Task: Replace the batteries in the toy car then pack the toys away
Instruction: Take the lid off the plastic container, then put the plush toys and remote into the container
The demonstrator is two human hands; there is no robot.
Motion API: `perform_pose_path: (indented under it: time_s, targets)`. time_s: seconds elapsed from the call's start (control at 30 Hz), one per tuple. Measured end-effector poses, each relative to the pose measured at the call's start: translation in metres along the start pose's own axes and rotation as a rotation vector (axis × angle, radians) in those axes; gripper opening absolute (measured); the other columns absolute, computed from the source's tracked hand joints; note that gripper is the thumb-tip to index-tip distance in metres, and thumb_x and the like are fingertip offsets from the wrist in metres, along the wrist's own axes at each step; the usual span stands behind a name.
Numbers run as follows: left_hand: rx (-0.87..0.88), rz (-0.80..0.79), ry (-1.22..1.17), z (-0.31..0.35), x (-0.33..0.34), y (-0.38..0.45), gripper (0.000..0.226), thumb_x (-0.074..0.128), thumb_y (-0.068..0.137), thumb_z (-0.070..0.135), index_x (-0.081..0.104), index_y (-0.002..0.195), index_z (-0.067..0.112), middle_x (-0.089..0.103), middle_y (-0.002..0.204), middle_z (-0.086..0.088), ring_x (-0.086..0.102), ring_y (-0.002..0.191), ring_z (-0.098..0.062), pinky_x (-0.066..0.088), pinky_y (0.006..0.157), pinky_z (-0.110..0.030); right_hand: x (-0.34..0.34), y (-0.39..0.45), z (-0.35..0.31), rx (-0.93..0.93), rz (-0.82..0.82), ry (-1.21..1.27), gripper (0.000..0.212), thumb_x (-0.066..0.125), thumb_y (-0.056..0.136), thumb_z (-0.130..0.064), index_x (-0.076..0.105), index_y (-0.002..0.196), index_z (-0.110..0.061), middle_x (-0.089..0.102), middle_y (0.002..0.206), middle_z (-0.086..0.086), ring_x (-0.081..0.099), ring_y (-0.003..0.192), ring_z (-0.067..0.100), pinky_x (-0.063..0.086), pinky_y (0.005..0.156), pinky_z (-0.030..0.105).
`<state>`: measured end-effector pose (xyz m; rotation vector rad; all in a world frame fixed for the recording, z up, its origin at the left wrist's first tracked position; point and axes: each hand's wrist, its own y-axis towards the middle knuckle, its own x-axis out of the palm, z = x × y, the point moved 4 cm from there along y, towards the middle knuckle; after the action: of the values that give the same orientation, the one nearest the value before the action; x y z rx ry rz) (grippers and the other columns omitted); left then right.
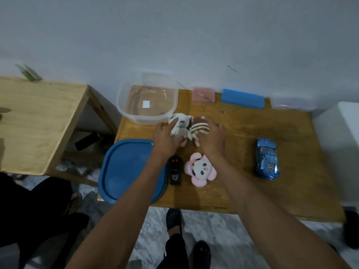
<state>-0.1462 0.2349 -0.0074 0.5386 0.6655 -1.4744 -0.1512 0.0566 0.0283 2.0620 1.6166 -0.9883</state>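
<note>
Tub (124, 105) holds nothing; left hand (165, 138) grips white plush (180, 126); right hand (213, 138) wide.

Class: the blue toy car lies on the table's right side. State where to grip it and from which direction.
Grip the blue toy car across its two long sides at mid-body, probably coming from above. It lies lengthwise away from the viewer, apart from other things, with both flanks exposed.

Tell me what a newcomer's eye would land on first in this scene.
First, the two hands meeting mid-table: the left hand grips a white plush toy, and the right hand rests on a striped plush toy. Next, the big blue lid at the table's near left edge and the shiny blue toy car alone on the right. Behind the hands sits an empty clear container.
</note>
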Motion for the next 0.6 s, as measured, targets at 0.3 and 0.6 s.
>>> perform_pose_path:
  time_s: [0.3, 0.6]
  targets:
    - [-0.032, -0.042, -0.121, 0.001, 0.039, 0.031, 0.066, 0.074, 0.087, 0.018, 0.050, 0.148, 0.029, 0.044, 0.143, -0.023, 0.050, 0.129, -0.039, 0.048, 0.106, -0.049, 0.027, 0.047, 0.023, -0.009, -0.206, -0.057, 0.077, 0.074, 0.089, -0.023, 0.034, 0.153, -0.034, 0.047, 0.146, 0.009, 0.048, 0.131, 0.026, 0.041, 0.101, 0.030]
    - [0.041, 0.023, -0.207, 0.025, 0.035, 0.017, 0.074, 0.080, 0.080, 0.010, 0.053, 0.147, 0.023, 0.052, 0.138, -0.018, 0.052, 0.126, -0.030, 0.049, 0.103, -0.041, 0.005, 0.037, 0.025, -0.001, -0.115, 0.123, 0.074, 0.078, 0.082, -0.018, 0.045, 0.144, -0.041, 0.059, 0.131, 0.002, 0.059, 0.115, 0.021, 0.054, 0.095, 0.041]
